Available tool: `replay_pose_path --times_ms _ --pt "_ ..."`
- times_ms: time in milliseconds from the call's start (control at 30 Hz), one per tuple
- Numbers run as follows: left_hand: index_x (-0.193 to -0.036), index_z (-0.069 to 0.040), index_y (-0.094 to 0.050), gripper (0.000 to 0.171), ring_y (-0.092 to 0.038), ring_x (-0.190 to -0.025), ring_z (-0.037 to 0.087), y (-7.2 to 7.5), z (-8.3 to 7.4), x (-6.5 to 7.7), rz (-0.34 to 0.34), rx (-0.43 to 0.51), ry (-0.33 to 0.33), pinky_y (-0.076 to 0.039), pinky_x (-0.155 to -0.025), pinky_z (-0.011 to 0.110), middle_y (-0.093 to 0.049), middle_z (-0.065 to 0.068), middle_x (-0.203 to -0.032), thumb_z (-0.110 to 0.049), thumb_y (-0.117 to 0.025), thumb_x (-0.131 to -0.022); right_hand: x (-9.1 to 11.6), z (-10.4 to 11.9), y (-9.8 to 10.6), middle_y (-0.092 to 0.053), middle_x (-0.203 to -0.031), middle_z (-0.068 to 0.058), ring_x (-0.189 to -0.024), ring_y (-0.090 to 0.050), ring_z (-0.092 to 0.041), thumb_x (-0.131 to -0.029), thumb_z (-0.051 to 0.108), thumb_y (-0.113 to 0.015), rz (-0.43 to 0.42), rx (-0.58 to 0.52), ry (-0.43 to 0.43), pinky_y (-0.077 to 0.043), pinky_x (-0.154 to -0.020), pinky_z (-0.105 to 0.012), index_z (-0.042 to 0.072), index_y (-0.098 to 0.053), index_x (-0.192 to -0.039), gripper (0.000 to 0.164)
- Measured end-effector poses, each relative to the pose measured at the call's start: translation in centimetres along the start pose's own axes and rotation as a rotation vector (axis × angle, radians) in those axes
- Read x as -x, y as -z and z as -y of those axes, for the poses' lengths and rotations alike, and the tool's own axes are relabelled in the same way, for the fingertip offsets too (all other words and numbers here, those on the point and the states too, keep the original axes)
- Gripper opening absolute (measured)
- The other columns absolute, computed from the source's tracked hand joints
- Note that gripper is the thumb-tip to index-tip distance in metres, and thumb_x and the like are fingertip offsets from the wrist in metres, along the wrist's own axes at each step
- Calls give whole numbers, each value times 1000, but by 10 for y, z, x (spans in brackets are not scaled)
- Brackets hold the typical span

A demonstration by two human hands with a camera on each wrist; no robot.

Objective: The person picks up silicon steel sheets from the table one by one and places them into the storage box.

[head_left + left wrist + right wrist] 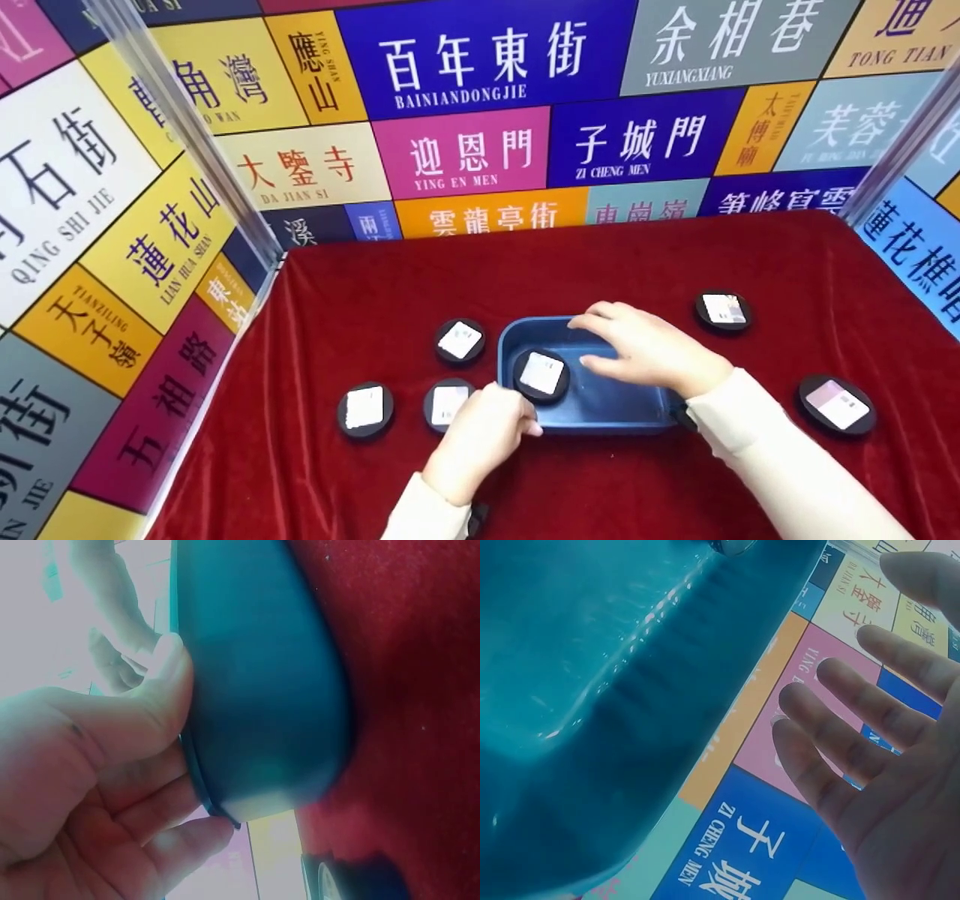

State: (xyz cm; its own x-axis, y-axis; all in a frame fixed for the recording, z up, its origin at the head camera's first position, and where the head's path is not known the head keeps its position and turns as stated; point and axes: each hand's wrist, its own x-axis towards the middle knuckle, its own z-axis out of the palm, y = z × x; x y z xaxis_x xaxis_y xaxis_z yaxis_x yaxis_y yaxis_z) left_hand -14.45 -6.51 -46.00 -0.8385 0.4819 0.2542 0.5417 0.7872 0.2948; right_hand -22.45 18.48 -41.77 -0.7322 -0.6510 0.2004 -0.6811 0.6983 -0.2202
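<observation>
Red cloth (600, 487) w/ soft creases, spread below the signs. Back wall's all street-sign panels, Chinese w/ caps underneath: big blue BAINIANDONGJIE (487, 56) up top, grey YUXIANGXIANG (735, 45) to its R. Pink YING EN MEN (461, 150) sits below, next to blue ZI CHENG MEN (645, 139). L wall: white QING SHI JIE (56, 172), yellow LIAN HUA SHAN (157, 236) etc. Shiny strips run up both corners, L strip (193, 127) & R strip (902, 146).
</observation>
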Motion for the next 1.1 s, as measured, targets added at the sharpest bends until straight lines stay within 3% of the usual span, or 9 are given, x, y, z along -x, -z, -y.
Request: replay_pose_path --times_ms 367,1100 --pt "-73 -26 -79 10 -63 -62 7 0 0 0 7 1 19 -47 -57 21 -70 -14 -67 -26 -82 -82 12 -9 5 -65 -121 -9 -108 -62 -25 -89 33 -73 4 -2 -60 -53 -98 -45 15 -66 -129 45" --pt "-74 -27 -79 10 -68 -67 6 0 0 -1 17 -18 -4 -51 -61 22 -73 -15 -70 -28 -81 -84 30 -26 4 -64 -116 -10 -105 -61 -25 -88 27 -75 -66 9 -77 -53 -96 -47 12 -69 -122 37"
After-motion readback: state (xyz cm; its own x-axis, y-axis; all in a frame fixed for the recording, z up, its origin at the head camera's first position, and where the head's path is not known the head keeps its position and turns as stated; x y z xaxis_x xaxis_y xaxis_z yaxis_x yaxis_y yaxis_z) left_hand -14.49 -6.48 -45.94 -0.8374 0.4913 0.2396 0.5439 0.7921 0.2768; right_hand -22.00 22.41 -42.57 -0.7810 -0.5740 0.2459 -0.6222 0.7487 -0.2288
